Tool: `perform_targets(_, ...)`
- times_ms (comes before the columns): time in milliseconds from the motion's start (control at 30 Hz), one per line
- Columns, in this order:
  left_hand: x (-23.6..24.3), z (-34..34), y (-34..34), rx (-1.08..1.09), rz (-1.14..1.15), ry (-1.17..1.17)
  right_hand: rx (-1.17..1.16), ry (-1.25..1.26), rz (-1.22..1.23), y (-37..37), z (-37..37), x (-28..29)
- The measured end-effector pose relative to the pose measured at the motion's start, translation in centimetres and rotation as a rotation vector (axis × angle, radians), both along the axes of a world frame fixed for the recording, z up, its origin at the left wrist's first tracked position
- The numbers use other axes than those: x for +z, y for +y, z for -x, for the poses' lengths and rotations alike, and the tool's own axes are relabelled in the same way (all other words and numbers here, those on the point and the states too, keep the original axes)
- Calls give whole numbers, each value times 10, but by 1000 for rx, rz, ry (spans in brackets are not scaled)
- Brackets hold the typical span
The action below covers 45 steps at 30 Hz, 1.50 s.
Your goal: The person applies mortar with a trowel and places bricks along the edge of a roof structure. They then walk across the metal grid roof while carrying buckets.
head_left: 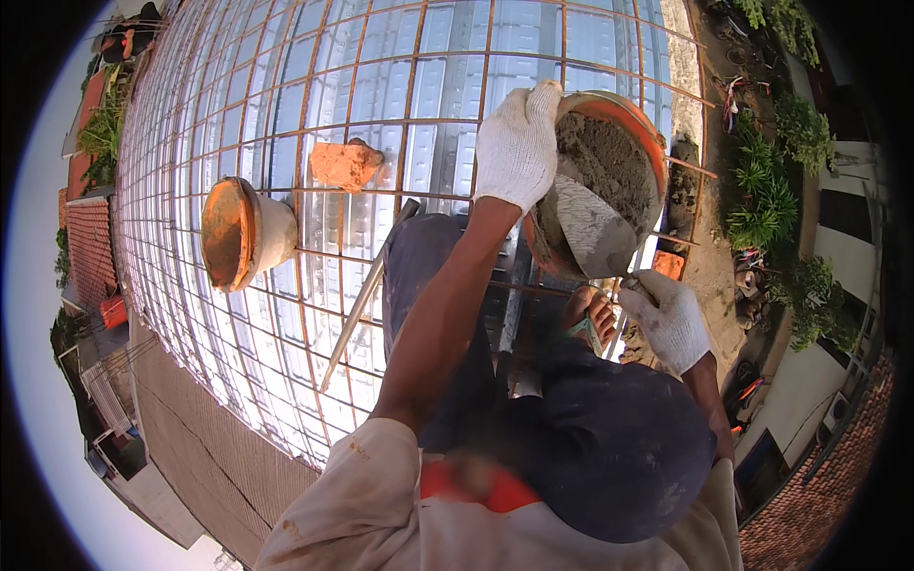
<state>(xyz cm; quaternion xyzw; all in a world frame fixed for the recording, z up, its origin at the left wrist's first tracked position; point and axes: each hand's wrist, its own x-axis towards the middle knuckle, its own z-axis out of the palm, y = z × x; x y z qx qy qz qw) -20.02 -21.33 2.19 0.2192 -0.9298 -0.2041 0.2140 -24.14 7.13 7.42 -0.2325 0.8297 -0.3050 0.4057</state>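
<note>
A bucket [655,133] of grey mortar [609,152] tilts in front of me, its rim stained orange. My left hand [519,147], in a white knit glove, grips the rim on its left side. The other glove, on my right hand [669,322], is closed round the end of a trowel, whose handle is mostly hidden in the fingers. The trowel's blade [595,228], smeared with mortar, lies within the near side of the bucket's mouth. Below the bucket, part of my bare foot [592,319] shows.
A rebar grid [409,122] covers shiny ribbed metal decking [447,157]. On it lie a tipped bucket [271,233], a broken brick [345,166] and a metal bar [357,309]. Another brick piece [668,265] sits by the concrete edge [687,67] at right, with plants [762,190] beyond. A person [122,43] is far left.
</note>
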Motion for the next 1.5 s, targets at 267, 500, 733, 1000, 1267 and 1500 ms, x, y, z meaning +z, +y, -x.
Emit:
perform_targets(267, -5, -14, -13, 9, 68, -12, 200, 313, -210, 8, 30, 39)
perform_targets(500, -3, -13, 11, -13, 65, 11, 113, 42, 3, -40, -2, -33)
perform_targets(733, 1, -19, 9, -35, 52, 6, 48, 191, 139, -35, -32, -31)
perform_targets(1000, 1, -14, 0, -26, 20, 4, -20, 88, 165, -16, -28, -15)
perform_targets(1267, -5, -13, -12, 9, -55, -68, -141, 154, 210, 3, -9, -14)
perform_targets(1500, 11, -10, -13, 19, -5, -192, -397, 116, 185, 25, 39, 0)
